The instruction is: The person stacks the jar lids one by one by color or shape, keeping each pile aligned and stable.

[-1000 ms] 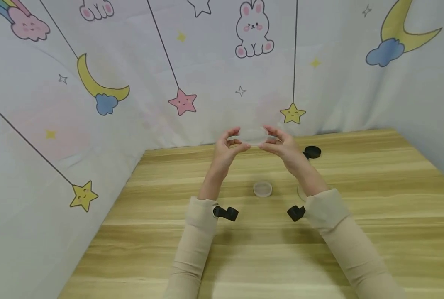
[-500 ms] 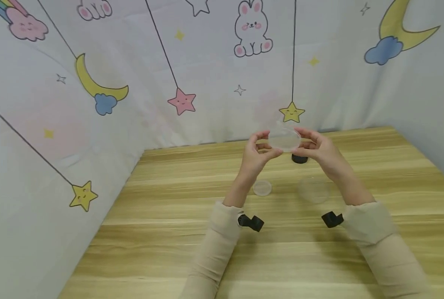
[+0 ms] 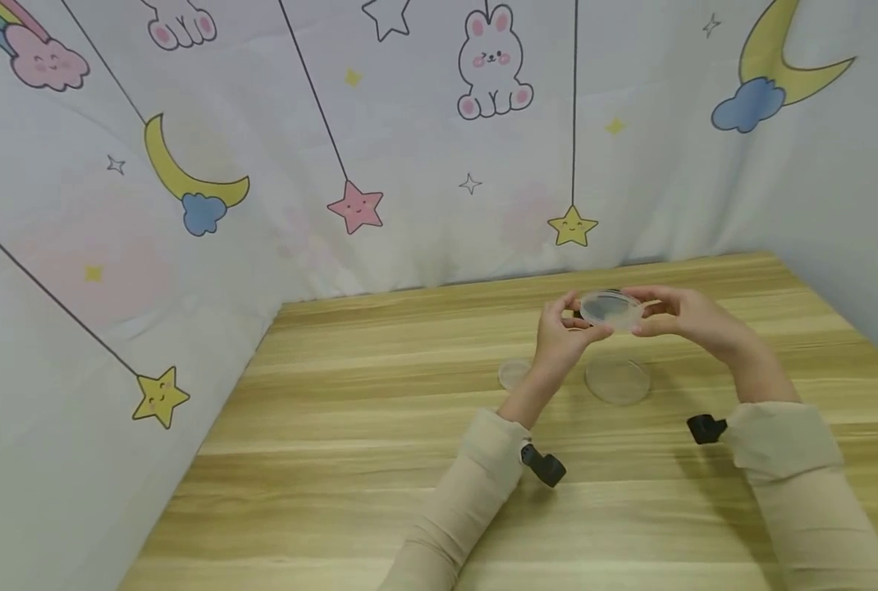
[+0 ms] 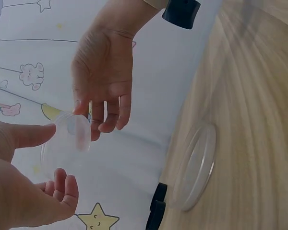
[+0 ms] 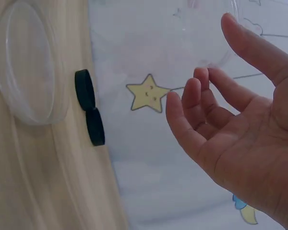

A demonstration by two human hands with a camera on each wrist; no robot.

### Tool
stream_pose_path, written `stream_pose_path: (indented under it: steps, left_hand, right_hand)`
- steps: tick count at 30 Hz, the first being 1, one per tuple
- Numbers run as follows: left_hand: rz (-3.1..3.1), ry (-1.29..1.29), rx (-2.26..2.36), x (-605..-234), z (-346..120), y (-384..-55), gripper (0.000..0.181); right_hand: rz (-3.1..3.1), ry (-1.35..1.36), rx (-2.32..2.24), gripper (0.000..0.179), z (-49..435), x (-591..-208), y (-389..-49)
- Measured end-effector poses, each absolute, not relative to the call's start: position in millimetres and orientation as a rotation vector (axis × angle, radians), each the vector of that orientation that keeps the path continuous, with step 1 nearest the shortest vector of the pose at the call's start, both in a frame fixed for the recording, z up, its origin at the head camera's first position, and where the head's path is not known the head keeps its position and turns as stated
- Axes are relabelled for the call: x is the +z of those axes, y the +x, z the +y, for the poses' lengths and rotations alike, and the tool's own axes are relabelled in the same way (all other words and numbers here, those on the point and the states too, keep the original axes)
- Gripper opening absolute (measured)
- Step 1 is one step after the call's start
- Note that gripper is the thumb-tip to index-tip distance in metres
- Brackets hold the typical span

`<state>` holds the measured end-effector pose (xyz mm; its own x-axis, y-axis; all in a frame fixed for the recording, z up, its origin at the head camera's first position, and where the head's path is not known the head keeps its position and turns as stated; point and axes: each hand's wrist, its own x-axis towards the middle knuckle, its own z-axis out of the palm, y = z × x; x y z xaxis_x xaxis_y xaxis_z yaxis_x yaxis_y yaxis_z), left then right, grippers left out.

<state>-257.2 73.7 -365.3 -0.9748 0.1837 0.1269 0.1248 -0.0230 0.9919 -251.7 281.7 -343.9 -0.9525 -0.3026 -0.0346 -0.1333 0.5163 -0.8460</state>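
Observation:
A clear round petri dish is held tilted above the far part of the table, between both hands. My left hand grips its left edge, thumb in front and fingers behind; the left wrist view shows this left thumb on the dish. At the opposite edge, my right hand pinches the rim between thumb and index finger, its other fingers loosely bent. A larger clear dish lies on the table below. Partly behind the left forearm is a smaller clear dish.
Two touching round black pieces stand on the table near its back edge, mostly hidden behind the hands in the head view. The wood-grain table meets a white curtain with printed stars, moons and rabbits.
Both hands have carried the petri dish rightward and lower, from the back middle to above the larger dish. The larger dish has come into full view; the left forearm now partly covers the small one.

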Motion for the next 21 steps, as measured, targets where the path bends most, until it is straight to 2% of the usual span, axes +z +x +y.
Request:
stream_pose_path:
  steps: [9, 21]
  left_hand:
    - [2.184, 0.308, 1.968, -390.8, 78.9, -265.8, 0.069]
    - [2.264, 0.302, 1.745, -415.3, 75.8, -274.4, 0.065]
  right_hand:
    - [2.502, -0.516, -1.354, 0.060, 297.7, -372.9, -262.5]
    - [2.377, -0.526, -1.301, 0.060, 306.0, -393.3, -271.8]
